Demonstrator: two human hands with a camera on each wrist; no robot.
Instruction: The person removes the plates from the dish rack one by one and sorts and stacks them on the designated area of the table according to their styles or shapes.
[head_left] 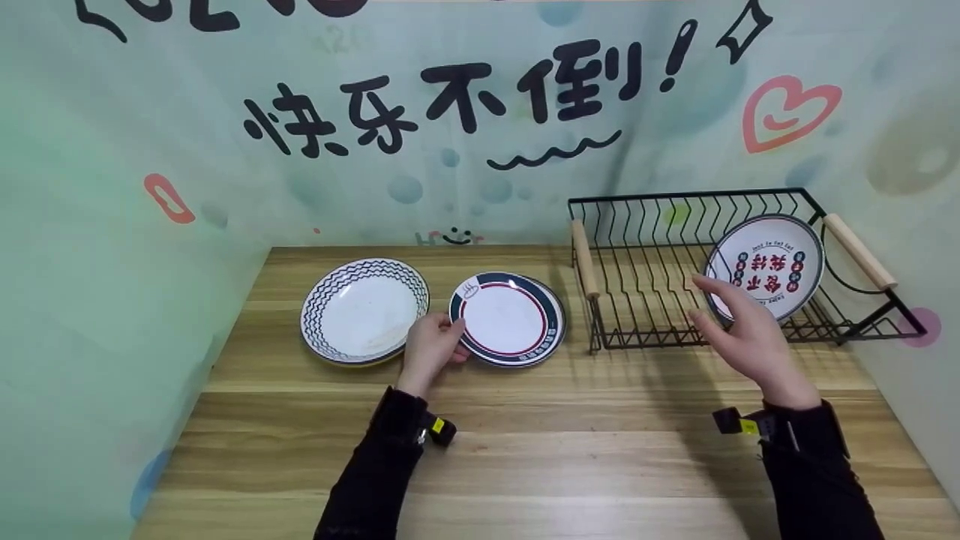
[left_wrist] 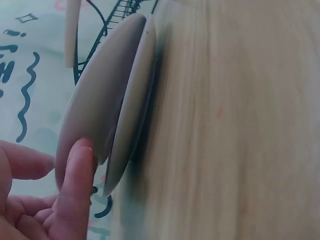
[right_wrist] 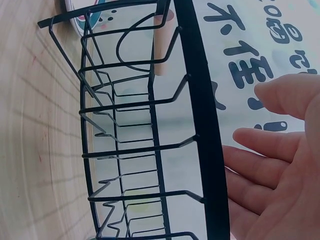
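My left hand (head_left: 429,349) pinches the left edge of a white plate (head_left: 502,319) with a dark blue band and a thin red ring. In the left wrist view this plate (left_wrist: 97,95) is tilted, its near edge raised off another plate (left_wrist: 132,110) underneath. Fingers (left_wrist: 77,170) press against its underside. My right hand (head_left: 750,345) holds nothing, fingers spread, in front of a black wire dish rack (head_left: 686,196). A white plate with red and blue lettering (head_left: 769,244) leans upright in the rack's right part. The right wrist view shows the rack's bars (right_wrist: 200,110) beside the hand.
Left of the pinched plate, a white dish with a wavy patterned rim (head_left: 367,307) lies on the wooden table (head_left: 525,465). Wooden handles (head_left: 859,251) sit at both rack ends. A printed cloth backdrop (head_left: 465,180) rises behind the table.
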